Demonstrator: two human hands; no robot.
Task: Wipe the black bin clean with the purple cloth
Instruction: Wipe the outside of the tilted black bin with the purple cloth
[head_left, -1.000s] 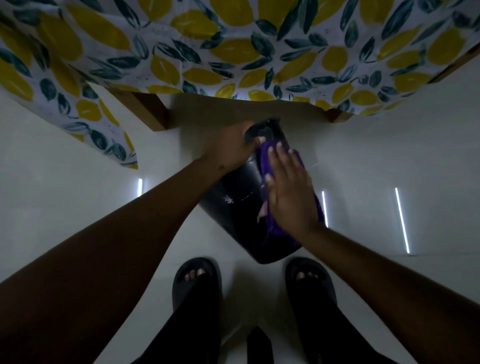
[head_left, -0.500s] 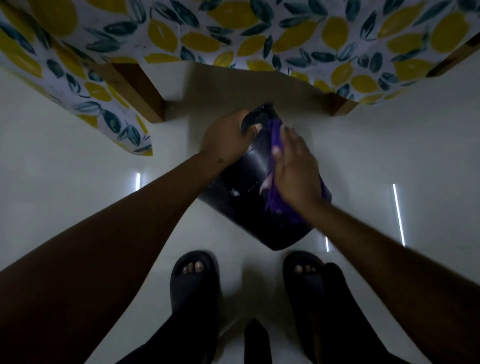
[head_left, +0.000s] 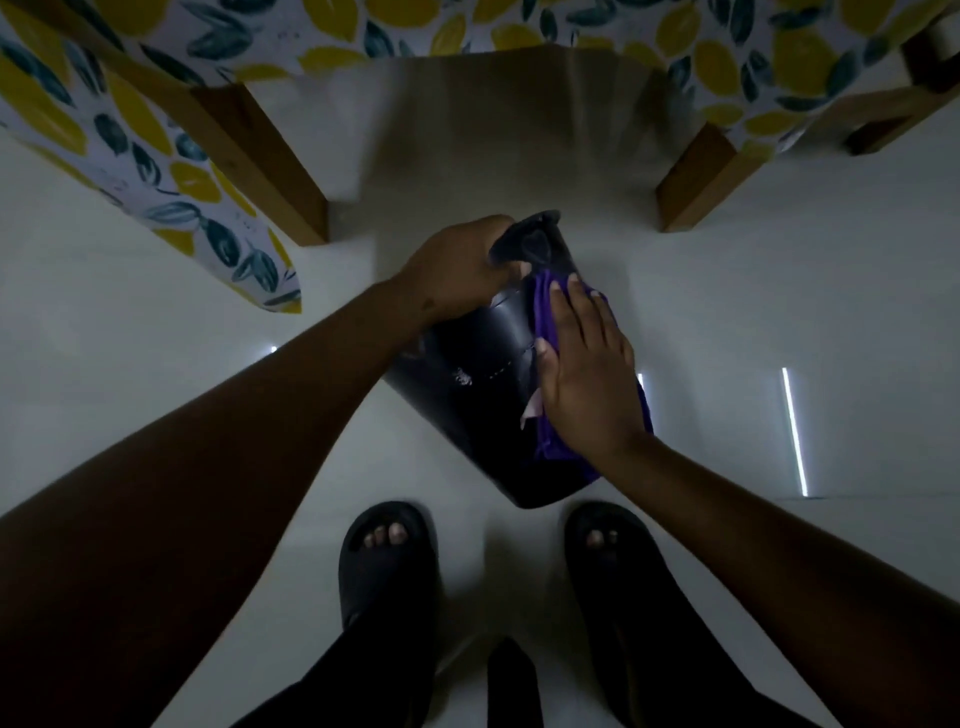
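Observation:
The black bin (head_left: 467, 395) is held tilted above the white floor, its narrow end pointing away from me and its wide end near my feet. My left hand (head_left: 457, 270) grips the bin's far end. My right hand (head_left: 587, 374) lies flat, fingers spread, pressing the purple cloth (head_left: 545, 306) against the bin's right side. Most of the cloth is hidden under the palm; a strip shows at the fingertips and another (head_left: 558, 447) below the wrist.
A table with wooden legs (head_left: 280, 171) (head_left: 696, 182) and a lemon-print cloth (head_left: 130, 130) stands just beyond the bin. My feet in black sandals (head_left: 387, 556) (head_left: 608, 545) stand on the white tiled floor (head_left: 156, 364) right below the bin.
My right hand with the cloth slid up toward the bin's far end, then back down along its side. My left hand kept its grip. The view tipped downward.

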